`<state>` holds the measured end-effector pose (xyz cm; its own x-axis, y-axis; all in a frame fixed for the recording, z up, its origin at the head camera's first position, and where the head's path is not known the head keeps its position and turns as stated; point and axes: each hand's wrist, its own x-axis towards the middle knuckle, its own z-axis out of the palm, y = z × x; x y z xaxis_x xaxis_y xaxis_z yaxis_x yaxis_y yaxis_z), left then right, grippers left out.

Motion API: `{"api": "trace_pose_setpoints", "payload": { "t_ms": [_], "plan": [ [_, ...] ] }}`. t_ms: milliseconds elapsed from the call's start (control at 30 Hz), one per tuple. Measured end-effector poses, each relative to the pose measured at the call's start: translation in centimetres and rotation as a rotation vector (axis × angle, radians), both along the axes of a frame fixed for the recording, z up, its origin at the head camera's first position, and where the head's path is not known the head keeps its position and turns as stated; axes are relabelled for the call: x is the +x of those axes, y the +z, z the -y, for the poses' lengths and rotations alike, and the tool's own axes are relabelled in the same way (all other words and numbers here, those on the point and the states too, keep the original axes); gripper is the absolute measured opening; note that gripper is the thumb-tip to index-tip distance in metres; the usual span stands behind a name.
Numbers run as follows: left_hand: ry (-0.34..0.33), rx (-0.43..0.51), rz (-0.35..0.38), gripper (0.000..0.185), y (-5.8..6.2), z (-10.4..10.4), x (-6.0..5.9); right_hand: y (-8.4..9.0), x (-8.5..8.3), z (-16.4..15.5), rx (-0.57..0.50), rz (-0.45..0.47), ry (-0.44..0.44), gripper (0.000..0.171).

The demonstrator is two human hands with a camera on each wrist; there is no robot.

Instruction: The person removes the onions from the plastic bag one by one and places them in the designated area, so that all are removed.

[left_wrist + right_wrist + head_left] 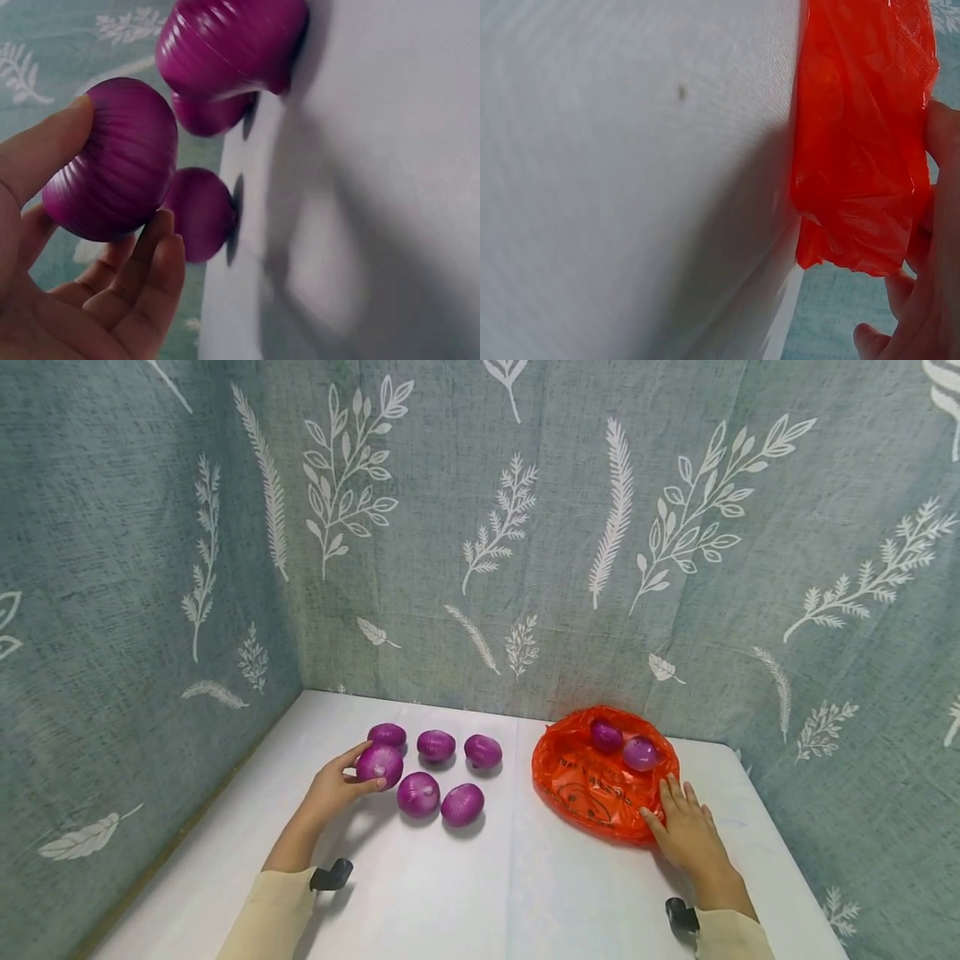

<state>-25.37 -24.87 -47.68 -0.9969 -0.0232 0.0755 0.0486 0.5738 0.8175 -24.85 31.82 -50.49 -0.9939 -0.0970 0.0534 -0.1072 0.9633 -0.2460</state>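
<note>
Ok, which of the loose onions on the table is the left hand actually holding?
The front-left onion, nearest the side wall: the left hand grips it between thumb and fingers. The other five onions lie untouched beside it.

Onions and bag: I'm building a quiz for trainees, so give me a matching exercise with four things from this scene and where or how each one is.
Things:
1. left hand
2. right hand
3. orange plastic bag
4. white table

States:
A. holds two purple onions inside
B. rests with straight fingers on the bag's near edge
C. grips a purple onion
D. bears five loose onions in a cluster near the left hand

Pairs: 1-C, 2-B, 3-A, 4-D

The gripped purple onion shows between thumb and fingers in the left wrist view.
</note>
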Motion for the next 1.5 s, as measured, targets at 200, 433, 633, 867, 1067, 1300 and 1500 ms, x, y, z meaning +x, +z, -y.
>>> {"api": "trace_pose_setpoints", "payload": {
  "t_ms": [200, 433, 633, 867, 1067, 1300, 1500],
  "plan": [
    [0.001, -0.022, -0.004, 0.081, -0.7, 0.6, 0.5, 0.0, 0.0, 0.0, -0.002, 0.005, 0.004, 0.085],
    [-0.002, -0.062, 0.007, 0.082, -1.3, 1.2, 0.8, 0.1, -0.1, 0.1, -0.001, -0.005, 0.008, 0.084],
    [0.012, -0.097, 0.029, 0.067, -1.5, 1.6, 1.1, 0.2, 0.0, 0.2, -0.004, -0.006, 0.015, 0.083],
    [0.05, -0.121, 0.057, 0.067, -1.4, 1.3, 0.9, 0.1, 0.0, 0.1, -0.003, -0.014, 0.015, 0.083],
    [0.091, -0.118, 0.067, 0.076, -1.6, 0.6, -0.4, 0.2, 0.0, 0.1, -0.004, -0.014, 0.012, 0.084],
    [0.088, -0.042, 0.125, 0.083, -2.7, 0.4, -1.5, 0.4, 0.2, 0.0, -0.024, -0.003, -0.003, 0.084],
    [0.105, -0.027, 0.143, 0.083, -2.8, 0.6, -1.0, 0.1, 0.1, -0.1, -0.014, -0.006, 0.002, 0.085]
  ]
}}
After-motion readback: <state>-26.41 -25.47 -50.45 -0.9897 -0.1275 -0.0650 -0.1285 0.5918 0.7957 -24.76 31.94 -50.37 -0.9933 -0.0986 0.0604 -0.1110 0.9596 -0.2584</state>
